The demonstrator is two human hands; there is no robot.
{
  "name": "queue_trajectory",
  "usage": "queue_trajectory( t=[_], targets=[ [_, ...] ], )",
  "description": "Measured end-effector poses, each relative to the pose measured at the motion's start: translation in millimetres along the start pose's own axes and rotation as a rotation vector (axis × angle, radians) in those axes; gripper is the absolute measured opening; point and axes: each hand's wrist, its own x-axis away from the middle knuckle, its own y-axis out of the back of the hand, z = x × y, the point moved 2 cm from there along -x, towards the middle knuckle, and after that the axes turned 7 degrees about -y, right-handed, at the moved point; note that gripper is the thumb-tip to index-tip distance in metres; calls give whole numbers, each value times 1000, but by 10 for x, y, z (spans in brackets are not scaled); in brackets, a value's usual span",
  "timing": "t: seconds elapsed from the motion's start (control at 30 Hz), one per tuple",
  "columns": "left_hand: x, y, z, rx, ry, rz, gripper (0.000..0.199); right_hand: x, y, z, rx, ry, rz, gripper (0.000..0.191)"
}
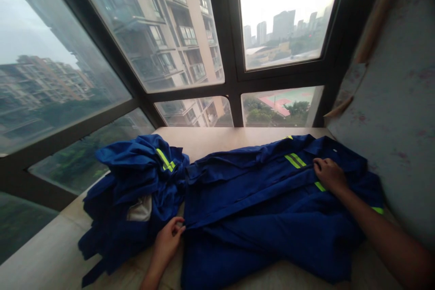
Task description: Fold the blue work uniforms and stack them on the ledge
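Note:
A blue work jacket (238, 195) with yellow-green reflective strips lies spread out, its collar end to the right and its hem to the left. My left hand (168, 240) pinches the lower front corner of the jacket at the hem. Higher up, near the chest strips, my right hand (329, 174) has its fingers closed on the front edge of the jacket. Left of the jacket, a crumpled heap of blue work clothing (136, 186) also carries reflective strips and shows a pale patch of fabric. My left hand is close beside that heap.
The garments lie on a pale stone window ledge (200, 140). Dark-framed windows (231, 68) rise behind and to the left, with buildings and trees outside. A papered wall (401, 122) with torn, peeling edges bounds the right side.

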Motion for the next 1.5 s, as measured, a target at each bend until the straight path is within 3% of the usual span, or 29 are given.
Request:
queue_trajectory(
  t=[0.2,0.47,0.63,0.83,0.93,1.23,1.5],
  targets=[
    [3,-47,-23,-49,93,-10,23,-1,-16,-25,-33,14,-14,29],
    [32,-39,44,21,121,-29,28,4,-11,-36,-62,13,-24,29],
    [111,-37,-51,21,84,-128,25,-3,-22,-44,-61,5,-24,30],
    [189,24,-93,200,127,-232,41,2,4,-30,-51,-7,-19,29],
    [216,21,-116,208,113,-266,40,4,12,-29,-59,-13,-15,29],
    [316,-139,-244,-203,12,-300,19,6,17,-30,-58,-16,-6,29],
    [275,-183,-158,-86,-101,-374,24,2,10,-29,-60,-17,-6,29]
  ],
)
